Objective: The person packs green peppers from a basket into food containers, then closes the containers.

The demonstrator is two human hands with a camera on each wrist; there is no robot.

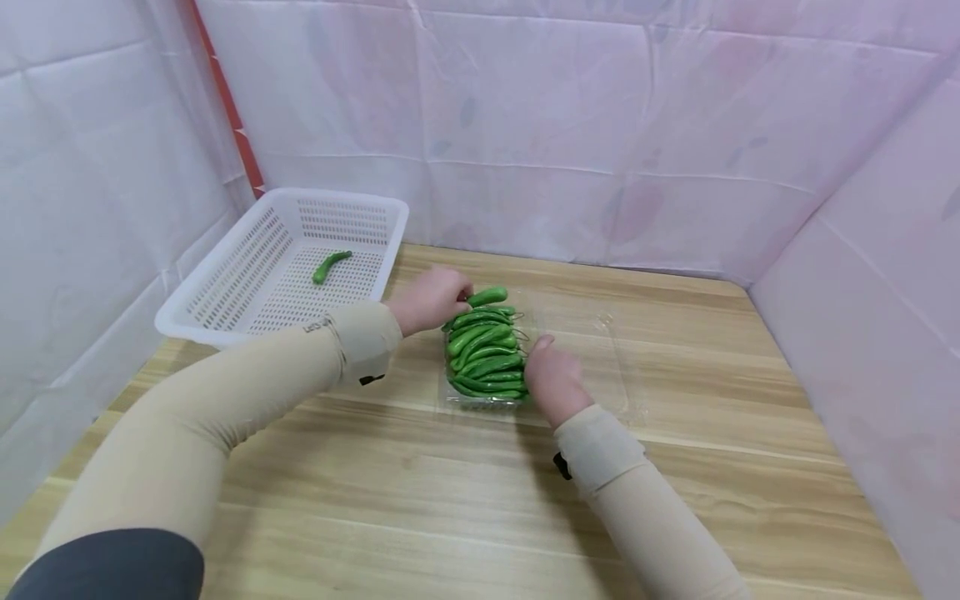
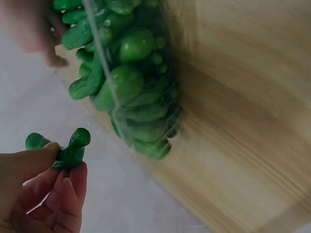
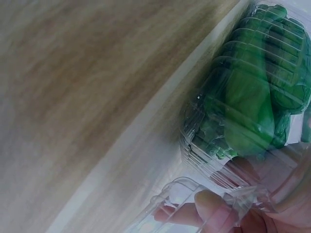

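My left hand (image 1: 431,300) pinches a curved green pepper (image 2: 70,150) between thumb and fingertips, over the far end of a clear plastic container (image 3: 192,153). Green peppers (image 1: 487,354) fill that container, lying crosswise in a row with several thin stems pointing right. At its right side, my right hand (image 1: 555,379) holds the container's edge by the open lid. Thumb and fingers (image 3: 211,208) show on the clear plastic there in the right wrist view.
To the left stands a white perforated basket (image 1: 180,321) with one green pepper (image 1: 330,267) in it. The clear lid (image 1: 600,358) lies opened out flat on the wooden table (image 1: 450,500). Pale patterned cloth (image 1: 540,125) walls in the back and sides.
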